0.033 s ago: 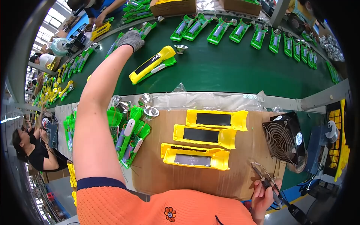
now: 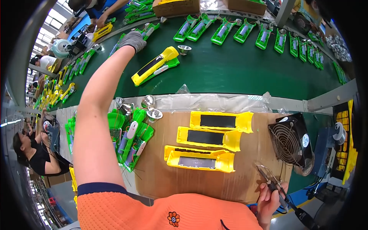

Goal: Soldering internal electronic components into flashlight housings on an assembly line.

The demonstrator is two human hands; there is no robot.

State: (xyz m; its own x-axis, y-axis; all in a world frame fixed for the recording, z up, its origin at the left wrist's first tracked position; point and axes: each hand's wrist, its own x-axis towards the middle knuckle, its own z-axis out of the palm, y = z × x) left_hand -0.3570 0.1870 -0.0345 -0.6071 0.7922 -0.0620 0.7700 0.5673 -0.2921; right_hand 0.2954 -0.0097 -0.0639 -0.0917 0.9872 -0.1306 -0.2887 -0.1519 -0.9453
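My left hand (image 2: 134,40), in a grey glove, is stretched across the green belt (image 2: 230,73). It lies over green torch housings (image 2: 151,31) at the far left; its fingertips are hidden, so their grip does not show. My right hand (image 2: 268,199), bare and closed, holds a soldering iron (image 2: 272,186) at the lower right, tip pointing away over the cardboard (image 2: 245,180). Three yellow half-shells with dark panels, such as the middle shell (image 2: 209,138), lie open side up on that cardboard. Beside my left arm sit green housings with cells and wires (image 2: 134,142), plus several silver reflectors (image 2: 154,114).
A yellow-and-green torch body (image 2: 155,67) rests on the belt beside a loose reflector (image 2: 184,50). Green housings (image 2: 224,32) line its far side. A black fan (image 2: 290,143) stands right of the cardboard. Co-workers sit at left, one in black (image 2: 42,155).
Almost nothing differs. My left hand and arm have shifted very slightly left; my right hand keeps its hold on the soldering iron.
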